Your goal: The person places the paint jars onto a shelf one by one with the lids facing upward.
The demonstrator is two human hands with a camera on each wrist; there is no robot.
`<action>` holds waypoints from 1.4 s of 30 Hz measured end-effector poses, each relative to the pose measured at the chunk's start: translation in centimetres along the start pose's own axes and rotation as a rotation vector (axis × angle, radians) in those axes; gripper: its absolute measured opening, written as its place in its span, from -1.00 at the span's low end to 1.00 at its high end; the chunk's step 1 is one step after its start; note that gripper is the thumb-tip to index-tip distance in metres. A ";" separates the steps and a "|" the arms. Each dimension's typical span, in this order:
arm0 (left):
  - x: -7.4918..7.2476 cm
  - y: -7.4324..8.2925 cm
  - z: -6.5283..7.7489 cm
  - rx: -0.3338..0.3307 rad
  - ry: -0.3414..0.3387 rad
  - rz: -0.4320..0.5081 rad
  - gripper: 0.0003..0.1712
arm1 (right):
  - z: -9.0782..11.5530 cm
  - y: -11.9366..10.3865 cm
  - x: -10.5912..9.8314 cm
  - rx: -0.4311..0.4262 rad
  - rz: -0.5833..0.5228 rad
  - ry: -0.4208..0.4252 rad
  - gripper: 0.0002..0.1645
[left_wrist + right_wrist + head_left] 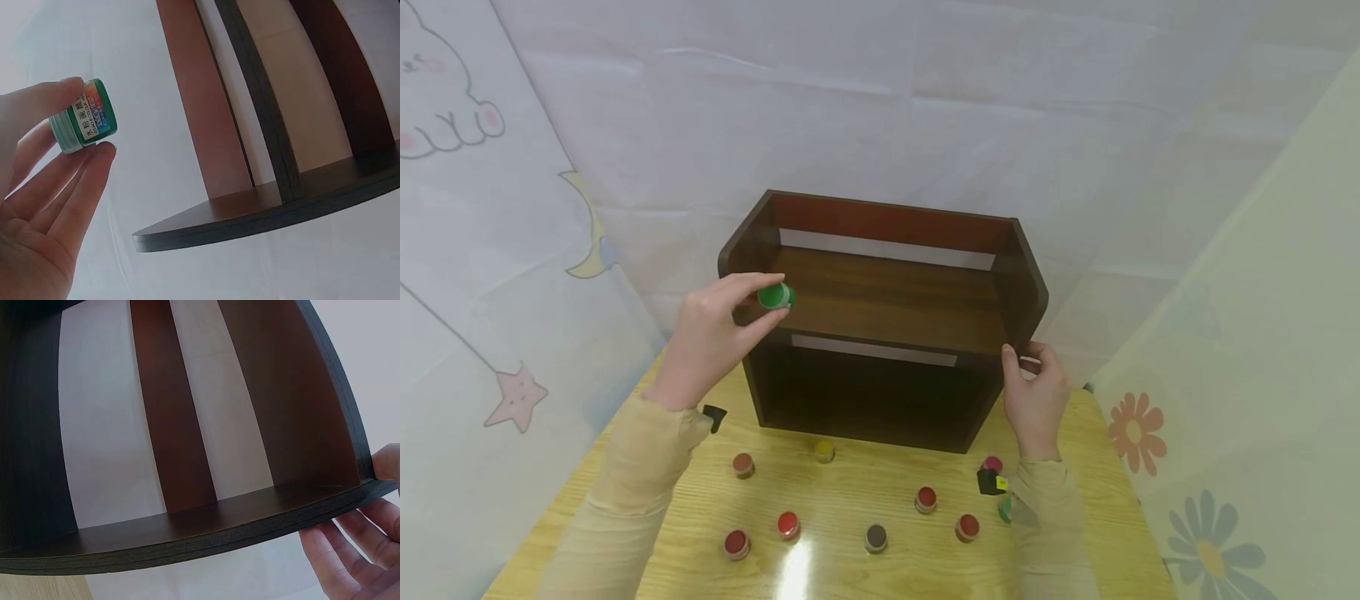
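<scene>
Pinching green jar (772, 296) by its sides, left hand (718, 325) part-closed, left front of shelf (887, 292), seemingly for easy turning | right hand (1037, 392) curled round shelf's right side, probably steadying it | other jars (926, 499) on tabletop (827, 492) before shelf, apparently for reach

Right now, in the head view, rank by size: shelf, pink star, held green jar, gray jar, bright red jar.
1. Dark wooden shelf
2. Pink star
3. Green paint jar, in the left hand
4. Gray paint jar and bright red paint jar: too alike to rank
</scene>
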State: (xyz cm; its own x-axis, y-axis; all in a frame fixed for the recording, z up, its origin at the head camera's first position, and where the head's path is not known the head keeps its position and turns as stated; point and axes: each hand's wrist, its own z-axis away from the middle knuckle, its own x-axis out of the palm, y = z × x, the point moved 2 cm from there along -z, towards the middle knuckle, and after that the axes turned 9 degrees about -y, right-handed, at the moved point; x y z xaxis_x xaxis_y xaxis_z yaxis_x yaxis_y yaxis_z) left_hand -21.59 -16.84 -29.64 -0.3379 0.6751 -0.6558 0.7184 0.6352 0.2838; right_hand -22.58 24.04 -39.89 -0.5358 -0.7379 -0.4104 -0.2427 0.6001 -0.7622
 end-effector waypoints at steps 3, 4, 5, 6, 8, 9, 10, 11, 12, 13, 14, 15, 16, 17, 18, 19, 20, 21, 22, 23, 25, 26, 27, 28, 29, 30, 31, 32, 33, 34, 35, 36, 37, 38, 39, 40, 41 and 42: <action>0.0 -0.1 -0.4 -0.002 0.007 -0.004 -0.46 | 0.0 0.0 0.0 0.002 -0.012 -0.005 -0.65; 0.0 -0.1 -0.5 -0.003 0.008 -0.005 -0.47 | 0.0 0.0 0.0 0.003 -0.016 -0.007 -0.64; 0.0 -0.2 -0.6 -0.003 0.009 -0.005 -0.47 | 0.0 -0.1 0.0 0.002 -0.020 -0.008 -0.64; 0.0 -0.2 -0.6 -0.004 0.010 -0.004 -0.47 | 0.0 -0.1 0.0 0.001 -0.023 -0.008 -0.64; 0.1 -0.3 -0.8 -0.005 0.007 -0.001 -0.48 | 0.0 -0.1 -0.1 -0.001 -0.024 -0.007 -0.64; 0.1 -0.3 -0.9 -0.005 0.005 -0.003 -0.48 | 0.0 -0.1 -0.1 -0.002 -0.023 -0.006 -0.64; 0.1 -0.4 -0.9 -0.006 0.004 -0.002 -0.48 | 0.0 -0.1 -0.1 -0.003 -0.022 -0.005 -0.65; 0.1 -0.4 -1.0 -0.007 0.003 -0.002 -0.48 | 0.0 -0.1 -0.1 -0.004 -0.021 -0.004 -0.65; 0.1 -0.5 -1.1 -0.009 0.002 -0.003 -0.49 | 0.0 -0.2 -0.1 -0.005 -0.019 -0.003 -0.65; 0.1 -0.5 -1.2 -0.012 0.001 -0.005 -0.49 | 0.0 -0.2 -0.1 -0.006 -0.020 -0.002 -0.66; 0.1 -0.6 -1.3 -0.017 0.001 -0.007 -0.49 | 0.0 -0.1 -0.1 -0.007 -0.020 -0.001 -0.66; 0.2 -0.7 -1.4 -0.023 0.003 -0.009 -0.49 | 0.0 -0.1 -0.1 -0.007 -0.020 0.000 -0.66; 0.2 -0.8 -1.5 -0.028 0.007 -0.010 -0.50 | 0.0 -0.1 -0.1 -0.007 -0.021 0.000 -0.66; 0.2 -0.9 -1.6 -0.035 0.013 -0.010 -0.51 | 0.0 -0.1 0.0 -0.006 -0.022 0.001 -0.66; 0.2 -1.0 -1.8 -0.041 0.022 -0.012 -0.52 | 0.0 -0.1 0.0 -0.007 -0.024 0.002 -0.66; 0.2 -1.1 -1.9 -0.045 0.031 -0.012 -0.53 | 0.0 -0.1 0.0 -0.006 -0.025 0.002 -0.65; 0.2 -1.2 -2.1 -0.047 0.041 -0.013 -0.54 | 0.0 -0.1 0.0 -0.006 -0.026 0.003 -0.65; 0.2 -1.3 -2.3 -0.050 0.052 -0.014 -0.55 | 0.0 -0.2 0.0 -0.006 -0.027 0.002 -0.65; 0.2 -1.3 -2.4 -0.052 0.062 -0.012 -0.56 | 0.1 -0.2 0.0 -0.007 -0.027 0.002 -0.65; 0.1 -1.4 -2.6 -0.056 0.071 -0.009 -0.56 | 0.1 -0.2 0.0 -0.007 -0.028 0.001 -0.65; 0.1 -1.4 -2.9 -0.062 0.082 -0.007 -0.58 | 0.0 -0.2 0.1 -0.006 -0.028 -0.001 -0.65; 0.1 -1.4 -3.0 -0.069 0.086 -0.004 -0.58 | 0.0 -0.2 0.1 -0.006 -0.029 -0.002 -0.65; 0.0 -1.4 -3.2 -0.076 0.089 -0.002 -0.59 | 0.0 -0.1 0.2 -0.006 -0.031 -0.002 -0.65; 0.0 -1.4 -3.3 -0.085 0.090 -0.001 -0.59 | 0.0 -0.1 0.2 -0.006 -0.031 -0.002 -0.65; 0.0 -1.5 -3.4 -0.093 0.089 -0.003 -0.60 | -0.1 -0.1 0.2 -0.006 -0.031 -0.002 -0.65; 0.0 -1.5 -3.5 -0.101 0.087 -0.006 -0.61 | -0.1 -0.1 0.2 -0.009 -0.033 -0.001 -0.65; 0.0 -1.6 -3.5 -0.108 0.084 -0.009 -0.61 | -0.1 -0.1 0.2 -0.012 -0.034 0.001 -0.65; 0.0 -1.6 -3.6 -0.115 0.079 -0.014 -0.62 | -0.1 -0.1 0.3 -0.014 -0.036 0.003 -0.64; 0.0 -1.7 -3.7 -0.120 0.074 -0.022 -0.62 | -0.1 -0.2 0.3 -0.018 -0.036 0.005 -0.64; 0.0 -1.8 -3.7 -0.126 0.069 -0.029 -0.63 | -0.1 -0.2 0.2 -0.022 -0.037 0.007 -0.64; 0.1 -1.9 -3.7 -0.131 0.063 -0.036 -0.63 | -0.1 -0.2 0.2 -0.024 -0.038 0.008 -0.64; 0.1 -2.0 -3.7 -0.135 0.058 -0.044 -0.63 | -0.1 -0.3 0.2 -0.027 -0.039 0.009 -0.64; 0.2 -2.0 -3.7 -0.140 0.052 -0.048 -0.63 | -0.1 -0.2 0.2 -0.027 -0.039 0.009 -0.64; 0.2 -2.1 -3.6 -0.145 0.045 -0.054 -0.63 | -0.1 -0.2 0.2 -0.028 -0.039 0.008 -0.64; 0.3 -2.2 -3.6 -0.151 0.040 -0.059 -0.62 | 0.0 -0.3 0.2 -0.029 -0.040 0.008 -0.64; 0.3 -2.3 -3.5 -0.156 0.033 -0.060 -0.63 | 0.0 -0.2 0.2 -0.028 -0.039 0.007 -0.64; 0.3 -2.3 -3.5 -0.161 0.024 -0.062 -0.63 | 0.0 -0.2 0.2 -0.026 -0.039 0.007 -0.64; 0.4 -2.4 -3.5 -0.165 0.014 -0.063 -0.63 | 0.0 -0.2 0.2 -0.024 -0.038 0.006 -0.64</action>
State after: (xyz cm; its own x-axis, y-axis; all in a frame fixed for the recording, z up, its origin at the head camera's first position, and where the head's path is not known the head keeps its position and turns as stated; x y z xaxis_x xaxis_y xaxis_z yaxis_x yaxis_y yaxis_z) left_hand -25.58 -16.78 -28.10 -0.3883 0.6362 -0.6667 0.5863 0.7287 0.3539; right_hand -22.63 23.75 -39.84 -0.5310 -0.7582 -0.3782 -0.2820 0.5791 -0.7649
